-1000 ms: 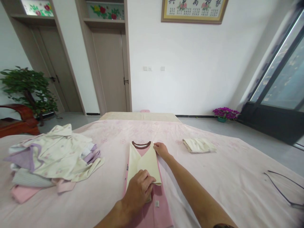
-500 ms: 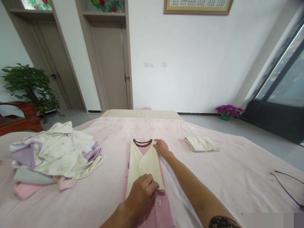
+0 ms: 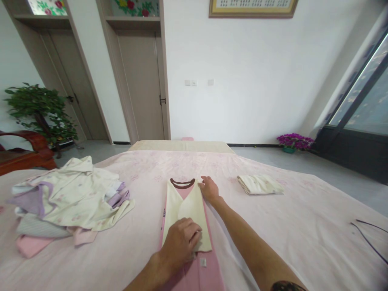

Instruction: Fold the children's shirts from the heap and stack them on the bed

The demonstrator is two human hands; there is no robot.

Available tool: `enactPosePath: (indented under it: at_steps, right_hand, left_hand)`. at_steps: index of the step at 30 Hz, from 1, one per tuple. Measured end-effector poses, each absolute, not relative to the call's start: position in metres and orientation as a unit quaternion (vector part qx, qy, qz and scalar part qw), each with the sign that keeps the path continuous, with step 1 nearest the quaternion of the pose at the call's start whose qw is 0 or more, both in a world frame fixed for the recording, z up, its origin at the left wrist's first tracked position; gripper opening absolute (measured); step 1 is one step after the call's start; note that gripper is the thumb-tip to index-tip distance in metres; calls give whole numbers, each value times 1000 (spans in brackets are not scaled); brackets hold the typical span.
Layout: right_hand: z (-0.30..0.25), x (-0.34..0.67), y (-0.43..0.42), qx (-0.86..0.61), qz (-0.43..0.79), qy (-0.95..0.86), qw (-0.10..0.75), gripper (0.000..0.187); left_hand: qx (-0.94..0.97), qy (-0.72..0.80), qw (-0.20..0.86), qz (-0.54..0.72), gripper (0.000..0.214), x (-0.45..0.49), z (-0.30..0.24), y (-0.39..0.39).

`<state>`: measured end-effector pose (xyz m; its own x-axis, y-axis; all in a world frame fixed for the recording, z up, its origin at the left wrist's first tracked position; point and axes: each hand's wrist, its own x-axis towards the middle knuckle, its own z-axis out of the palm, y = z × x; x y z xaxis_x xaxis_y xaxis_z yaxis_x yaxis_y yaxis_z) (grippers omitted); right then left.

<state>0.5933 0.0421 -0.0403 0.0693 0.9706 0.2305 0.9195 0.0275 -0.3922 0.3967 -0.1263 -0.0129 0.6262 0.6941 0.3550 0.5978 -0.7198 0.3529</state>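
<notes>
A pink shirt [image 3: 209,275] with a brown-trimmed collar [image 3: 183,186] lies folded lengthwise in front of me. Its cream sleeves [image 3: 194,204] are laid down over the body, and a small white label [image 3: 203,262] shows below them. My left hand [image 3: 183,236] rests low on the sleeves with its fingers curled in; what is under the fingertips is hidden. At the right shoulder beside the collar is my right hand [image 3: 209,189], its index finger and thumb apart and the thumb near the shirt's edge.
A loose pile of clothes [image 3: 72,198] lies on the left of the pink bedspread [image 3: 145,169]. On the right are a folded cream garment [image 3: 260,184] and, near the edge, a thin dark wire-like item [image 3: 368,242].
My left hand has shifted slightly left, off the right sleeve end, which now lies flatter and lower. My right hand's finger and thumb have parted at the shoulder.
</notes>
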Motion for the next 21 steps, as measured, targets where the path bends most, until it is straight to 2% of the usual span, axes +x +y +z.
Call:
enactPosePath:
  at_steps: [2, 5, 7, 11, 15, 21]
  right_hand:
    - [-38, 591, 37, -675, 34, -700, 231, 45]
    - [-39, 586, 29, -627, 19, -748, 217, 50]
    - [-45, 583, 26, -597, 22, -779, 191, 53]
    - [-52, 582, 26, -580, 30, -801, 147, 54]
    - [-45, 575, 17, -588, 23, -796, 145, 56]
    - [-38, 554, -46, -533, 43, -833, 142, 56]
  left_hand:
    - [882, 397, 78, 241, 25, 394, -14, -116]
    - [890, 420, 49, 174, 60, 391, -26, -107]
    - [895, 425, 52, 125, 70, 390, -36, -105]
    - [898, 422, 61, 106, 69, 386, -50, -105]
    - [903, 410, 65, 110, 64, 384, -47, -105]
    - [917, 381, 70, 97, 71, 375, -37, -115]
